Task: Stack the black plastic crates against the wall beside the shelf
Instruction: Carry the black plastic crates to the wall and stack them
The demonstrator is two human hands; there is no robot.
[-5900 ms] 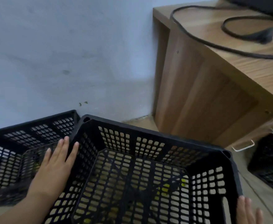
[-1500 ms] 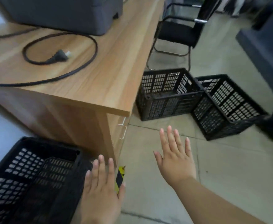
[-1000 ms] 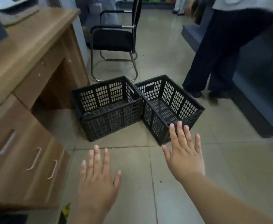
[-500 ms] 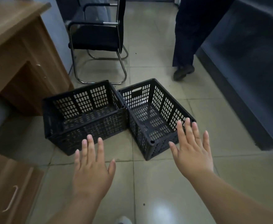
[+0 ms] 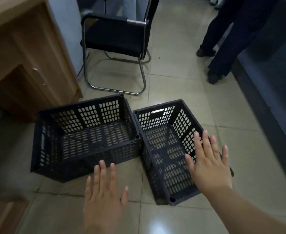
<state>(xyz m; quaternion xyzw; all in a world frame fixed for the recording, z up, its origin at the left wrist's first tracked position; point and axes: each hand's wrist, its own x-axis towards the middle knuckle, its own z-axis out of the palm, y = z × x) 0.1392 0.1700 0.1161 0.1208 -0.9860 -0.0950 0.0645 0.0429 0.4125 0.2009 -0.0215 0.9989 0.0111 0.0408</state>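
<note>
The right hand (image 5: 209,166) is spread flat, palm down, fingers straight and holding nothing. It lies over the right-hand side of the right crate (image 5: 164,149), covering part of that wall and rim; whether it touches the plastic cannot be told. The left hand (image 5: 105,190) is likewise flat and empty, fingers extended, above the tiled floor (image 5: 231,132) in front of the two crates. Its fingertips reach the near wall of the left crate (image 5: 96,137) in this view.

Both black perforated crates stand upright and empty on the floor, side by side. They touch at one corner and splay apart toward the person. Just behind the left crate is a wooden cabinet (image 5: 29,61), and behind the crates stands a black chair (image 5: 115,34) on a chrome frame. Farther right are the dark trouser legs (image 5: 223,39) of another person.
</note>
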